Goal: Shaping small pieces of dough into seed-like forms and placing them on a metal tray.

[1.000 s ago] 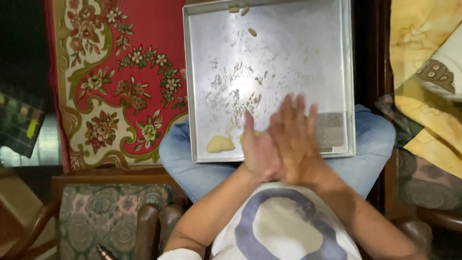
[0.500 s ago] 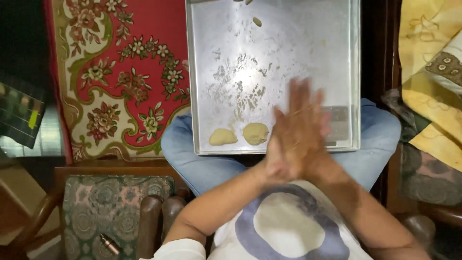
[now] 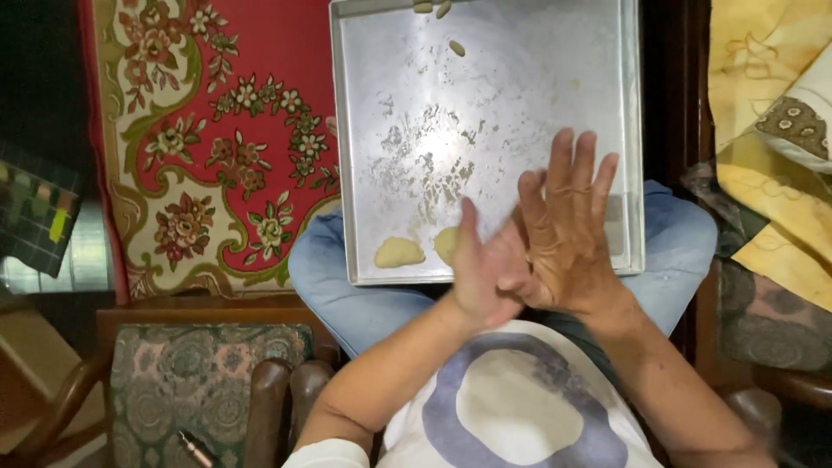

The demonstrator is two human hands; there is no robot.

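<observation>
Dough pieces (image 3: 399, 252) lie pale, soft and flattened on the tray (image 3: 520, 95), two of them side by side at its near left corner, the second (image 3: 446, 244) partly behind the left hand (image 3: 481, 282). Nearest the body, over the tray's near edge, that hand and the right hand (image 3: 568, 238) are pressed palm to palm with fingers straight and spread, gripping nothing by the fingers. Whether a lump sits between the palms I cannot tell, since the palms hide it. If one does, uneven pressure could squeeze it out sideways, and it would likely drop past the near rim onto the blue denim knees (image 3: 329, 269) that the tray rests on. That perch looks to be the larger risk: the tray has no firm support, so a shifted leg or a push from the wrists could tip it and slide the soft pieces off the low rim. The tray is a square of thin dull metal with a shallow upturned edge, its middle scuffed and smeared with pale dried residue. The surface looks slick enough to let dough skid. At its far edge lie a few small oval bits (image 3: 457, 48), close enough to the rim to roll off. Left of the tray, a red woven carpet (image 3: 217, 130) with flowered borders would catch and soil anything that fell.
</observation>
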